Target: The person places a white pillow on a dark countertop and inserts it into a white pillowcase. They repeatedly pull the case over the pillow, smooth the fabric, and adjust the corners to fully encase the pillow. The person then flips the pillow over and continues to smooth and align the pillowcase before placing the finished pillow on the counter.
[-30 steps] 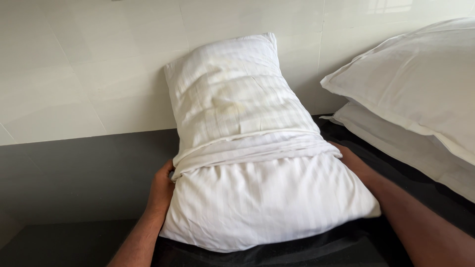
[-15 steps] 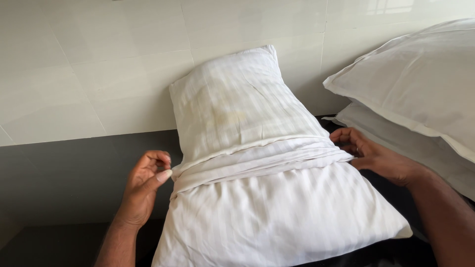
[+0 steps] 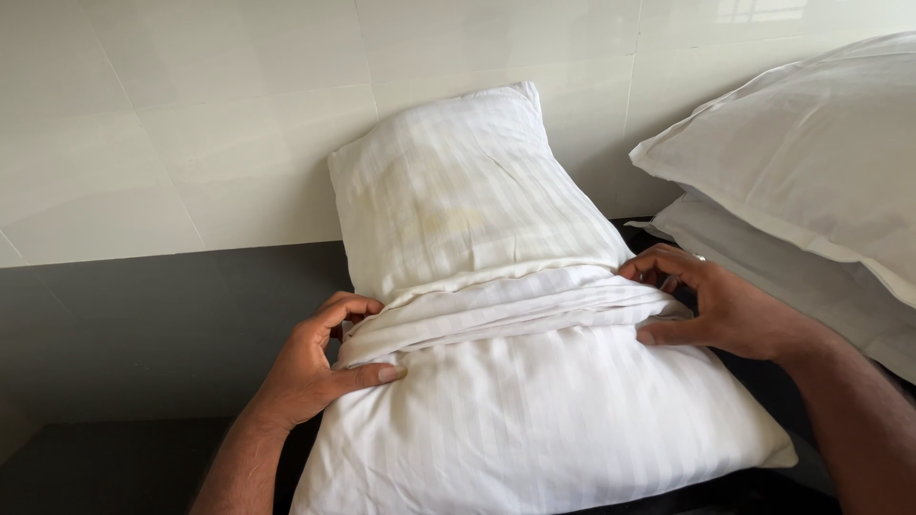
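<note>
- We're looking down at a white striped pillow [image 3: 458,200] leaning up against the pale tiled wall [image 3: 191,124], its far end propped high and its near end down on the dark surface [image 3: 143,334].
- A white pillowcase [image 3: 534,420] covers the near half of it, and the open end sits bunched into a thick band of folds [image 3: 506,310] running left to right across the middle. The far half is bare (there's a faint yellowish patch on it).
- The left hand [image 3: 315,367] sits at the left end of that bunched band, fingers curled over the top edge and thumb lying flat on the fabric below, so it looks pinched on the rolled edge rather than just resting there.
- The right hand [image 3: 711,305] mirrors it at the right end, fingertips tucked into the folds and thumb underneath, gripping the cloth. There's a ring on one finger.
- So the hands are well apart, one on each side of the pillow, each clamped on the edge of the case. Gripping both ends like that keeps the band level across the pillow, as far as we can judge.
- Off to the right there's a stack of two more pillows [image 3: 811,162], already in white cases, just beside the right hand but not touching it.
</note>
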